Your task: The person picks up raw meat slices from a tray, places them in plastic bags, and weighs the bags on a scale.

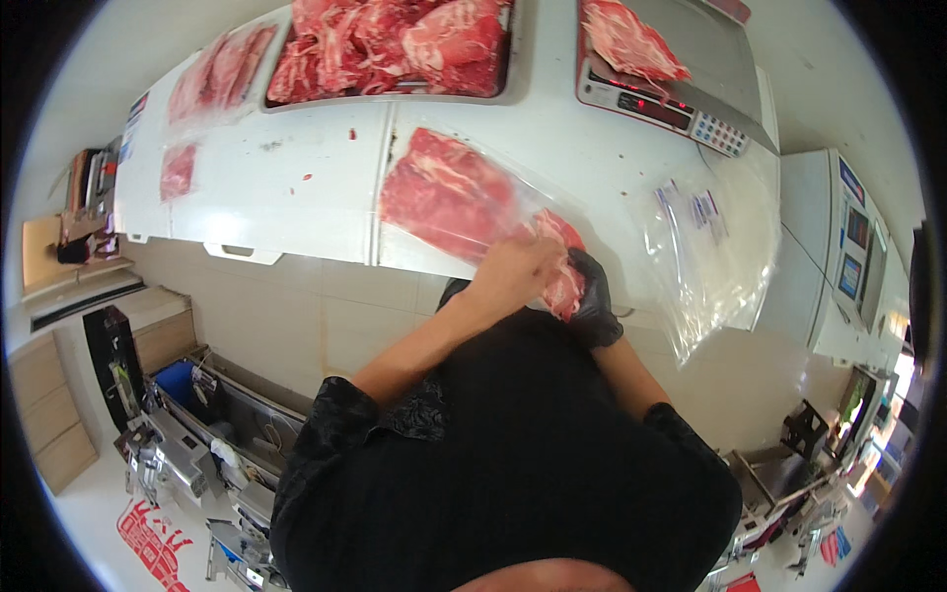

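Note:
My right hand (596,300), in a black glove, grips a piece of raw meat (564,285) at the mouth of a clear plastic bag (544,194). My bare left hand (514,270) is at the bag's mouth, against the same meat; its fingertips are partly hidden, so its hold is unclear. Flattened raw meat (447,196) fills the far end of the bag, which lies on the white chest freezer lid (296,207). More raw meat (629,41) rests on a digital scale (655,111) at the back right.
A metal tray (392,98) heaped with raw meat stands at the back. Left of it lie bagged meat slices (222,74) and a small bagged piece (178,172). Clear plastic bags (703,244) spread over the right end, overhanging the front edge. The lid has a handle (243,253).

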